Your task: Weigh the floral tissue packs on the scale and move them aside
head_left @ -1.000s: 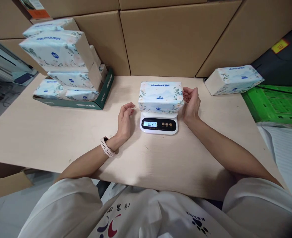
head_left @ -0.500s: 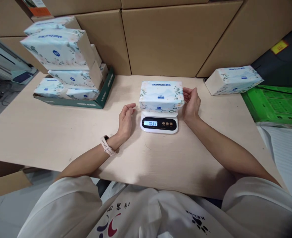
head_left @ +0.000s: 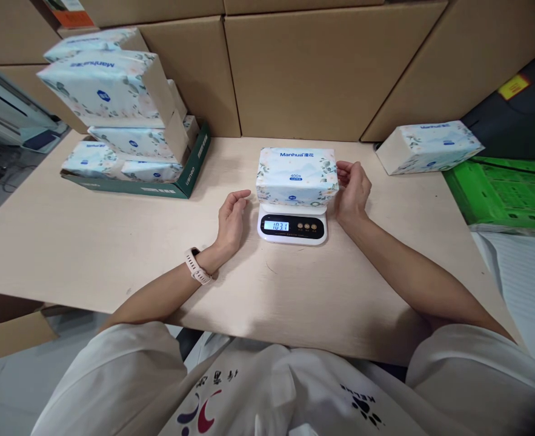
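A pack of tissues (head_left: 297, 175) in pale blue floral wrap rests on a white digital scale (head_left: 293, 236), whose lit display reads 103.1. To the left of the scale, my left hand (head_left: 232, 219) lies on its edge on the table, fingers loosely curved, holding nothing and apart from the pack. Close by the pack's right end is my right hand (head_left: 353, 191), palm turned inward with fingers slightly bent and nothing in it. Whether its fingertips touch the pack I cannot tell.
At the left, a green tray (head_left: 176, 189) holds several stacked tissue packs (head_left: 108, 91). Another tissue pack (head_left: 431, 148) lies at the right, beside a green crate (head_left: 512, 194). Large cardboard boxes (head_left: 317, 72) line the back of the table (head_left: 158, 242). An opened carton (head_left: 17, 333) stands on the floor, lower left.
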The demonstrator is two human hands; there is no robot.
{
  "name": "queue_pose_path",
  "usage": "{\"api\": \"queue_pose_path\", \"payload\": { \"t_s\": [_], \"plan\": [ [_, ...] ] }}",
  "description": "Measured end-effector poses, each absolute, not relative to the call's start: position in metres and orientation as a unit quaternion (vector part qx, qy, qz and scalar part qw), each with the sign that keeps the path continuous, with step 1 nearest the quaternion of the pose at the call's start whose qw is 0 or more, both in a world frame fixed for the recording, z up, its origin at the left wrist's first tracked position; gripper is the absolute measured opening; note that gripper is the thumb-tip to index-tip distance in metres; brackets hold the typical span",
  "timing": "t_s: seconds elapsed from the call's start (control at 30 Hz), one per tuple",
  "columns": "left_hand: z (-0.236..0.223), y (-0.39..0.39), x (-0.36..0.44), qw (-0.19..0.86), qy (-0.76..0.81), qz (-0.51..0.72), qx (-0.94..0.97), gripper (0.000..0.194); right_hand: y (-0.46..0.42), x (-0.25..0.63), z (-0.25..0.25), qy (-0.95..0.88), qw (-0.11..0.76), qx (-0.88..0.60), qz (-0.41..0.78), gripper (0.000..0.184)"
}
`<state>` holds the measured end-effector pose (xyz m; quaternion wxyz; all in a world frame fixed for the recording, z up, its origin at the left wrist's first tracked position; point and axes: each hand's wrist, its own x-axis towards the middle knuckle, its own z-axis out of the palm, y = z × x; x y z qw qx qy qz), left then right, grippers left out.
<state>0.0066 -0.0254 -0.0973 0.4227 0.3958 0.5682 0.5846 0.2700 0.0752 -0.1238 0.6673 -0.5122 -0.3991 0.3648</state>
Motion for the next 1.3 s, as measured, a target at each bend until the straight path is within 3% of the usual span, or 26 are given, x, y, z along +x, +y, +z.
{"api": "queue_pose_path", "payload": {
  "t_s": [0.3,0.93,1.3],
  "plan": [
    [-0.099,-0.024,0.007,0.42,0.571,0.584,0.396,0.017,0.07,0.268,-0.116,-0.379,0.69,-0.551,0.278,0.073],
    [-0.102,-0.023,0.006,0.423,0.561,0.583,0.407,0.016,0.065,0.266,-0.117,-0.407,0.684,-0.539,0.277,0.07],
    [-0.109,-0.02,0.003,0.421,0.56,0.58,0.415,0.017,0.044,0.259,-0.1,-0.45,0.657,-0.553,0.245,0.083]
  ]
}}
